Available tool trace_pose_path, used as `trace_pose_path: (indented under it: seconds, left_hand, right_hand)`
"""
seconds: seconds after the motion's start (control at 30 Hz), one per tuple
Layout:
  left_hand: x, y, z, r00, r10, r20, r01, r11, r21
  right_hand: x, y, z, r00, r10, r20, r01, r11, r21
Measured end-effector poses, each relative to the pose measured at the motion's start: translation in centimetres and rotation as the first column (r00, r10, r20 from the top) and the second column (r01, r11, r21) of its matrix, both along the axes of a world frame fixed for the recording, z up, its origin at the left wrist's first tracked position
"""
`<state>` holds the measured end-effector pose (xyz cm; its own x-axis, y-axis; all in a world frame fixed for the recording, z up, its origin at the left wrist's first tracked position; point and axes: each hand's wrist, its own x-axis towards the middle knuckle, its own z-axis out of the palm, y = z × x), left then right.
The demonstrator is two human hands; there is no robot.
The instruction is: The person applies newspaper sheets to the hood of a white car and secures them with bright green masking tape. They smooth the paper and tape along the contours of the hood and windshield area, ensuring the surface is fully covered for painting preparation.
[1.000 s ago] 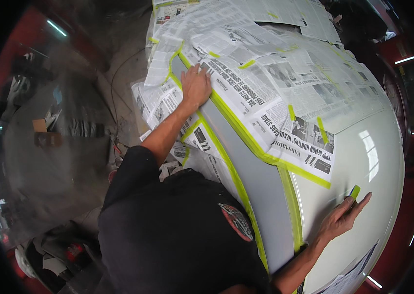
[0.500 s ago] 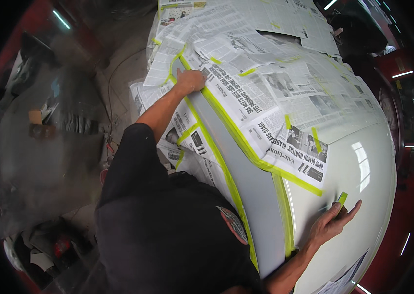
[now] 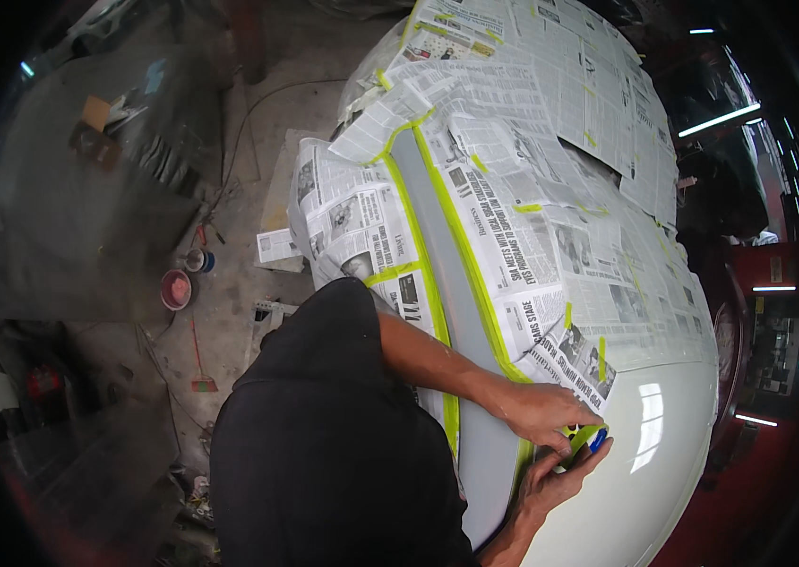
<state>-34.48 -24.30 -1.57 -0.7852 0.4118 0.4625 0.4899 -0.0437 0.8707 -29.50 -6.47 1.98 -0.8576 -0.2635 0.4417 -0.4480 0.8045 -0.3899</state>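
A roll of yellow-green masking tape (image 3: 584, 437) with a blue part at its edge is over the glossy white car body (image 3: 626, 491). My right hand (image 3: 555, 480) grips it from below, thumb and fingers around it. From above, my left hand (image 3: 543, 413) reaches across the grey strip of the body (image 3: 475, 326) and pinches at the tape, its fingertips partly hidden. Newspaper sheets (image 3: 513, 222) cover the surface on both sides of the grey strip, their edges held by yellow-green tape lines (image 3: 461, 231). Just beyond my hands lies a newspaper corner.
Down on the concrete floor to the left are a red bucket (image 3: 175, 290), a small blue-rimmed can (image 3: 198, 261) and an orange-handled brush (image 3: 203, 383). A cardboard box (image 3: 95, 113) rests on a dark covered shape. A dark red vehicle (image 3: 725, 350) is at the right.
My left hand has come back from the far end of the grey strip to the tape roll in my right hand. The view has shifted, showing more floor on the left.
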Motion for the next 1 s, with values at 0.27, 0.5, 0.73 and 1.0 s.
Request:
trace_pose_path:
  seconds: [0.27, 0.5, 0.73, 1.0]
  left_hand:
    - [0.7, 0.9, 0.2, 0.913, 0.338, -0.227, -0.344, 0.939, 0.016]
    - [-1.1, 0.5, 0.2, 0.837, 0.335, -0.433, -0.295, 0.942, 0.159]
    - [0.5, 0.1, 1.9, 0.691, 0.39, -0.608, -0.179, 0.908, 0.378]
    - [-7.9, -22.2, -6.7, 0.538, 0.832, 0.135, -0.756, 0.547, -0.361]
  right_hand:
    - [0.0, -0.7, 0.8, 0.999, -0.033, 0.028, 0.033, 0.999, -0.014]
    - [-1.1, 1.1, 0.8, 0.984, -0.119, -0.134, 0.137, 0.982, 0.129]
    - [-4.0, 4.8, 2.5, 0.87, -0.49, -0.049, 0.456, 0.84, -0.294]
    - [-3.8, 4.3, 1.4, 0.899, -0.424, -0.106, 0.411, 0.903, -0.126]
